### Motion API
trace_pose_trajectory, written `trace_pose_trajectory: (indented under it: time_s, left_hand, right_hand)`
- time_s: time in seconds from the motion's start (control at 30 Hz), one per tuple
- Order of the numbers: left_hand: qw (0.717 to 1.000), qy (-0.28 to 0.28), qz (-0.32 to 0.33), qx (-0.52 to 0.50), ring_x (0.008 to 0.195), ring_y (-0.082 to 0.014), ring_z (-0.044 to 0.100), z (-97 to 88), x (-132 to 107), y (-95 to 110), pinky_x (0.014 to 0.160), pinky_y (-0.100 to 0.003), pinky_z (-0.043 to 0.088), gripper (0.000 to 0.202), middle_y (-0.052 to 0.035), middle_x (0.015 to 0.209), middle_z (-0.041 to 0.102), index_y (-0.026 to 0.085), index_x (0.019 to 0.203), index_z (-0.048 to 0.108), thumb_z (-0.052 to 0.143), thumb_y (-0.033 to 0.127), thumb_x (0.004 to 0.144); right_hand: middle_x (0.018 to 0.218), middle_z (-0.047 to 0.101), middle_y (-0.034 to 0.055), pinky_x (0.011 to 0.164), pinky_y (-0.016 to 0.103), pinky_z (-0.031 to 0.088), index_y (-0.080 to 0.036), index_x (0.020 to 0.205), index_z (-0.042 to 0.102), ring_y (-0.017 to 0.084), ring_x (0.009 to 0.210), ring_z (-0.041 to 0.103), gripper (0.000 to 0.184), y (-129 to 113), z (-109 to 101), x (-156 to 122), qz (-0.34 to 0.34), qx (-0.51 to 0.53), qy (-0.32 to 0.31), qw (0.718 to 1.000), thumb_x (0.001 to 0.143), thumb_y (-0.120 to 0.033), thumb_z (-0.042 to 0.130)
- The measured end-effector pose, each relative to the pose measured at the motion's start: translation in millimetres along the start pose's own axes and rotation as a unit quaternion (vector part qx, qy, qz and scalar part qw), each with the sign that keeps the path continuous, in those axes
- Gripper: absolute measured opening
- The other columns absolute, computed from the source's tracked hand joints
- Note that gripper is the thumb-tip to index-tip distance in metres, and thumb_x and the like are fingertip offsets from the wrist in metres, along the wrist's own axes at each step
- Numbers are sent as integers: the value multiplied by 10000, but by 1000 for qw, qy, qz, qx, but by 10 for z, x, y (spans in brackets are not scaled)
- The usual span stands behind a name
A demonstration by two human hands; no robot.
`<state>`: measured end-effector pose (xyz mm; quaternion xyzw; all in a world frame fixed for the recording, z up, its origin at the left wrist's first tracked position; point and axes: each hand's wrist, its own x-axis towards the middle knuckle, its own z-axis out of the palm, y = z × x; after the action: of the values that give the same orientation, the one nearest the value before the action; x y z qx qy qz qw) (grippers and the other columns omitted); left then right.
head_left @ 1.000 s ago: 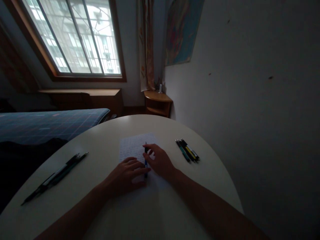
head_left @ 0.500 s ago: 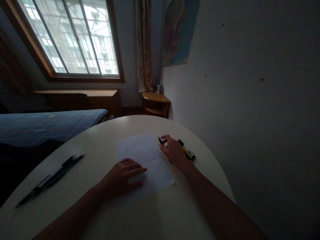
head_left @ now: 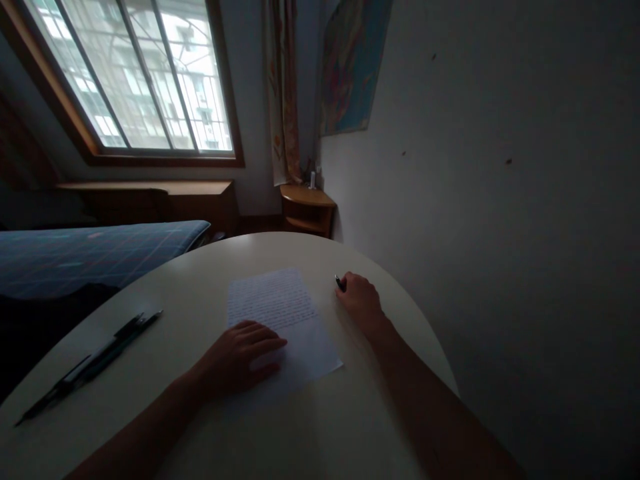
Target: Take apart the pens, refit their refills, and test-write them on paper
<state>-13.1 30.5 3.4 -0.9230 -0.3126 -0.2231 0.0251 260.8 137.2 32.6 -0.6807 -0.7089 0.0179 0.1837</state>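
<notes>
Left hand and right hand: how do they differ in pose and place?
The left hand lies flat with fingers extended, while the right hand is curled. The left hand is over the paper; the right hand is off it, to its right. The left hand shows nothing in its grasp, whereas a dark pen pokes out of the right hand. Both are bare and over the table.
</notes>
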Motion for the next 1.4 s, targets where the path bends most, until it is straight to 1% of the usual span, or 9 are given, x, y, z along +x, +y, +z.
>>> trace_pose_trajectory:
  time_s: [0.2,0.43,0.73,0.93,1.03,1.1,1.2,1.27,1.4]
  left_hand:
    - [1000,-15,-14,-4,946,-186,661,1,-8,2,845,-385,529,267,-32,1063,706,249,1149,621,597,315,891]
    - [1000,-16,-12,-2,942,-184,662,-7,-10,8,846,-385,530,257,-35,1059,707,243,1144,620,585,314,900]
    - [1000,-18,-15,-2,939,-187,665,-9,-9,7,833,-381,534,250,-38,1060,709,247,1141,615,580,319,905]
    - [1000,3,-18,-4,952,-178,665,-2,-9,12,840,-363,534,248,-33,1066,711,246,1138,617,589,309,900]
    - [999,23,-30,21,945,-174,663,9,-17,-12,840,-351,530,219,-36,1055,713,244,1115,630,571,292,910]
    - [995,61,-54,56,927,-176,662,9,-29,-49,843,-353,525,197,-36,1032,715,239,1090,641,556,275,915]
    - [974,132,-131,127,933,-193,655,-10,-61,-144,875,-378,509,185,-44,1026,709,229,1051,655,534,269,918]
    - [948,166,-210,175,1001,-221,633,-34,-93,-229,914,-404,488,208,-62,1092,687,220,1056,655,517,295,920]
    - [893,180,-335,241,1158,-268,551,-98,-196,-413,1049,-465,378,288,-103,1255,604,192,1110,634,472,327,913]
  right_hand:
    - [970,682,105,757,284,432,-173,945,656,204,906,644,127,31,27,13,9,-18,-35,999,856,-237,592]
    - [995,667,102,743,291,429,-173,913,654,213,911,640,120,77,34,6,-5,-24,-28,999,867,-271,602]
    - [1000,655,105,705,308,435,-179,919,635,226,896,649,132,55,22,-1,14,-36,-29,999,880,-300,604]
    - [996,657,106,665,311,419,-170,921,635,241,874,647,124,57,32,-15,-1,-46,-11,999,879,-281,597]
    - [968,663,102,670,305,415,-169,888,636,224,852,641,130,5,35,-22,-25,-29,11,999,901,-273,559]
    - [944,668,94,683,302,418,-169,838,635,211,830,635,153,-43,61,-20,-50,-10,22,998,905,-283,558]
    - [917,669,75,730,296,425,-180,824,631,192,824,621,188,-130,133,-30,-138,31,57,988,925,-308,537]
    - [913,664,66,761,289,430,-180,850,632,181,832,614,177,-194,188,-57,-198,60,67,976,934,-295,526]
    - [985,660,66,838,290,442,-183,953,643,177,915,613,150,-311,284,-136,-293,113,38,949,936,-296,546]
